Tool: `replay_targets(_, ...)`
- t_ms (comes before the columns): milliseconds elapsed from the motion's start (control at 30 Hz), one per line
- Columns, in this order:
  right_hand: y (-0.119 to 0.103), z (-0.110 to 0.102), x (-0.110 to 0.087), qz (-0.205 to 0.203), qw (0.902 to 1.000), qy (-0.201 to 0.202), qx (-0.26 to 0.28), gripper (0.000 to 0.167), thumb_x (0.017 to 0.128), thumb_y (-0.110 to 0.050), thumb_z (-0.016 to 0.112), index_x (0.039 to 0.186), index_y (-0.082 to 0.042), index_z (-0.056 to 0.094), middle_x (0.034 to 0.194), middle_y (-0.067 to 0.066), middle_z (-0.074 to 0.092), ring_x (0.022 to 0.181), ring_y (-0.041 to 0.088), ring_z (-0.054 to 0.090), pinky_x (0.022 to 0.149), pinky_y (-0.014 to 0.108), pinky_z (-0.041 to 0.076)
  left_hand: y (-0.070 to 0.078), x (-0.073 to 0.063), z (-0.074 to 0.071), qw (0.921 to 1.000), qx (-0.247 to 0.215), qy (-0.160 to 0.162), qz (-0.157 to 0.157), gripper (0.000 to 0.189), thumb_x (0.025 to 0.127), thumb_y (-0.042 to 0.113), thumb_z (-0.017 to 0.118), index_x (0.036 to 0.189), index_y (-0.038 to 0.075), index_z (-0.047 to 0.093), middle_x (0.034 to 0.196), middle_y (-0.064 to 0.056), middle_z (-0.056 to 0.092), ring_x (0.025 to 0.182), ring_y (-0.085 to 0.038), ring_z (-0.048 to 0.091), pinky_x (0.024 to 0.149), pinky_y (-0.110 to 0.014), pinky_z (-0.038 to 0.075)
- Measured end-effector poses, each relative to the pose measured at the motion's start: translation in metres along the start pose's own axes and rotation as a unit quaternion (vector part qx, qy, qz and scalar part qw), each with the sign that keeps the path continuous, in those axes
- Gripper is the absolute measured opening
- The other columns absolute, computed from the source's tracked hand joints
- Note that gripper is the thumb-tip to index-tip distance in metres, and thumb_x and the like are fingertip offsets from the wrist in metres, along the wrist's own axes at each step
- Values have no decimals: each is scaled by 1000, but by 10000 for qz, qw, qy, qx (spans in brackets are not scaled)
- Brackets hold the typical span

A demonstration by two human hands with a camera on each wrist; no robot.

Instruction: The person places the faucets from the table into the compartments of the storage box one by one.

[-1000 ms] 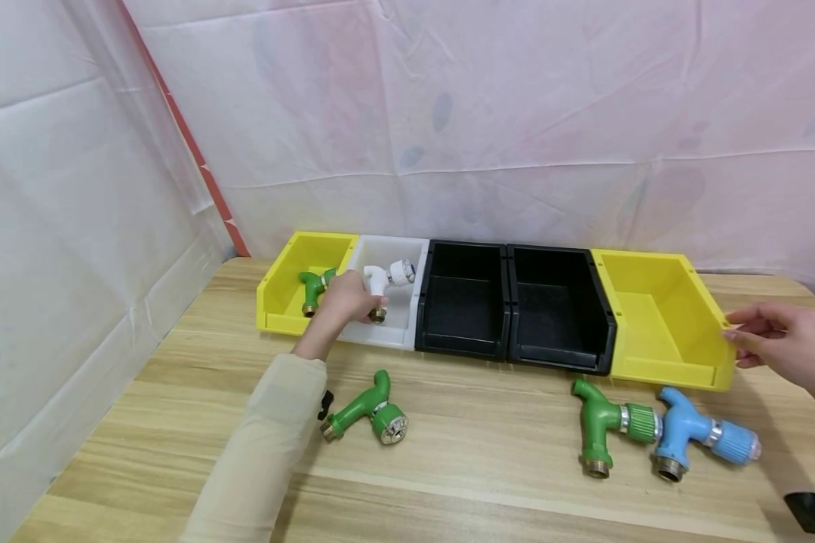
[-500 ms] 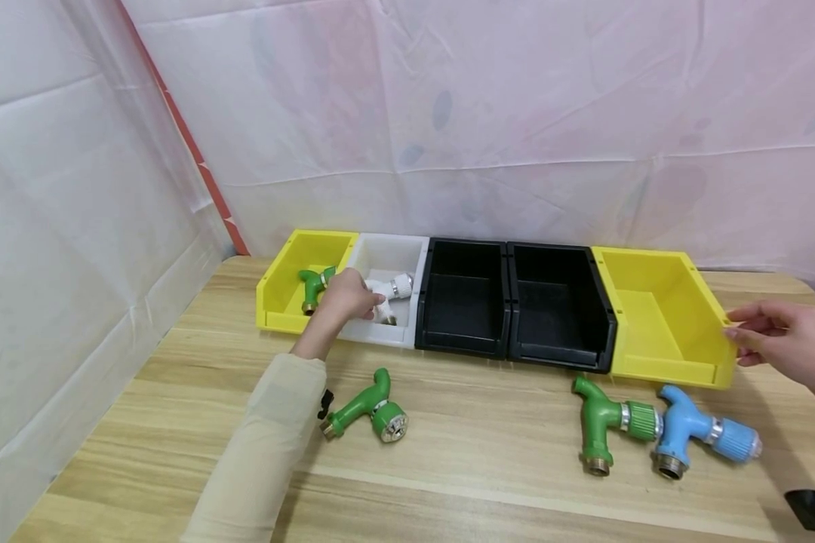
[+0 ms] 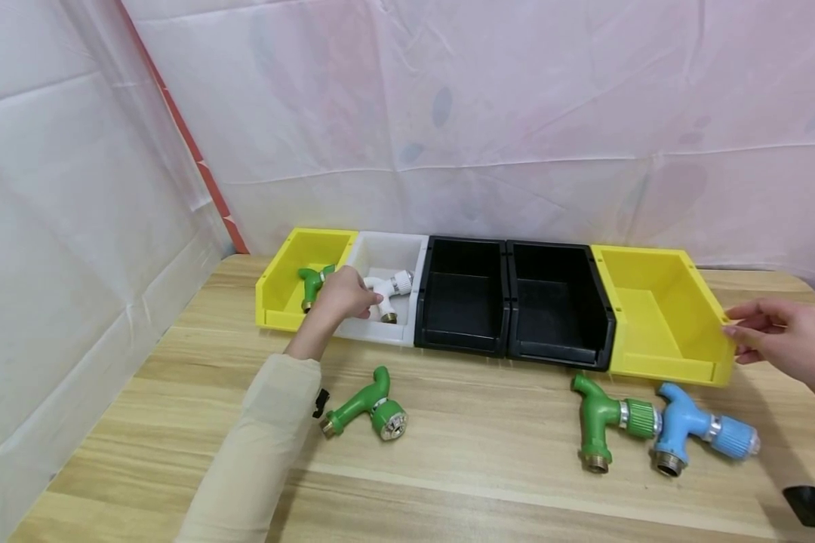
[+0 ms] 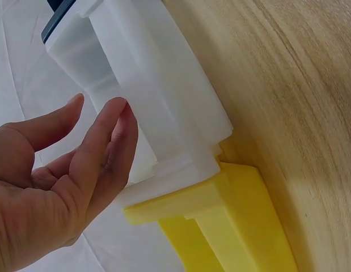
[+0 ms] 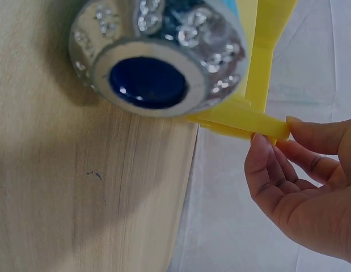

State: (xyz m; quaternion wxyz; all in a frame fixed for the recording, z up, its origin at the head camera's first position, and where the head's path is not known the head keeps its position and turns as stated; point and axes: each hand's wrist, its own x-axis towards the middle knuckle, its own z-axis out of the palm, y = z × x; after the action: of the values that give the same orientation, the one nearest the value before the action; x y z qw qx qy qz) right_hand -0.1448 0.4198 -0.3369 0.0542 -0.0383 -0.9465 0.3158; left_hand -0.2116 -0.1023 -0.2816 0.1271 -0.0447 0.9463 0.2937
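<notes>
A white faucet (image 3: pixel 389 296) lies in the white bin (image 3: pixel 379 334). Above that bin's front left part is my left hand (image 3: pixel 345 294), its thumb apart from the loosely bent fingers and nothing between them in the left wrist view. The hand hides part of the bin's left wall. Left of it, a green faucet (image 3: pixel 311 286) rests in the left yellow bin (image 3: pixel 276 320). At the far right, my right hand (image 3: pixel 788 339) pinches the side rim of the right yellow bin (image 3: pixel 665 368) between thumb and fingers, also plain in the right wrist view.
Two black bins (image 3: pixel 465 343) stand in the middle of the row. A green faucet (image 3: pixel 367 407) lies in front, near the left sleeve. Another green faucet (image 3: pixel 601 422) and a blue faucet (image 3: pixel 686 434) lie at right. A black object (image 3: pixel 808 507) sits at the lower right edge.
The white faucet has come down from my left hand's grip onto the white bin's floor, and the fingers have let go of it. The right hand stays on the yellow bin.
</notes>
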Motion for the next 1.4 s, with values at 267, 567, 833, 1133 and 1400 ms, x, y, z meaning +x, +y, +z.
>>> replay_targets(267, -19, 0, -3, 129, 9998, -9, -177, 27, 95, -12, 47, 105, 13, 46, 75, 15, 56, 53, 13, 55, 48, 32, 52, -3, -4, -4, 9999, -17, 52, 121, 24, 86, 21, 65, 84, -2, 69, 73, -10, 66, 69, -20, 61, 64, -28, 42)
replay_targets(567, -32, -2, -7, 158, 9997, -178, -70, 28, 94, 0, 46, 112, 20, 39, 81, 23, 54, 54, 13, 54, 50, 29, 52, -3, -8, -5, 9997, -25, 46, 218, 24, 86, 22, 65, 84, -1, 69, 74, -9, 66, 68, -18, 61, 64, -29, 44)
replay_targets(833, -35, -1, -9, 277, 9995, -112, -126, 27, 93, 2, 47, 111, 20, 38, 81, 24, 51, 53, 15, 54, 50, 28, 52, -7, -17, -7, 9988, -121, 69, 472, 23, 85, 21, 66, 90, -1, 69, 78, -9, 67, 65, -17, 63, 65, -29, 50)
replay_targets(1133, -30, 1, -9, 261, 9995, -122, -113, 27, 92, 4, 47, 111, 21, 38, 82, 24, 50, 54, 16, 54, 50, 29, 52, -14, -27, -10, 9984, -200, -13, 530, 22, 85, 20, 66, 90, -1, 66, 78, -10, 63, 65, -18, 63, 61, -28, 51)
replay_targets(1400, -12, 3, -1, 382, 9993, 0, 40, 23, 93, -2, 49, 107, 15, 43, 78, 20, 52, 53, 18, 55, 48, 31, 52, -21, -38, -12, 9971, -268, -108, 705, 23, 86, 18, 65, 98, -1, 64, 86, -10, 63, 67, -18, 62, 61, -28, 52)
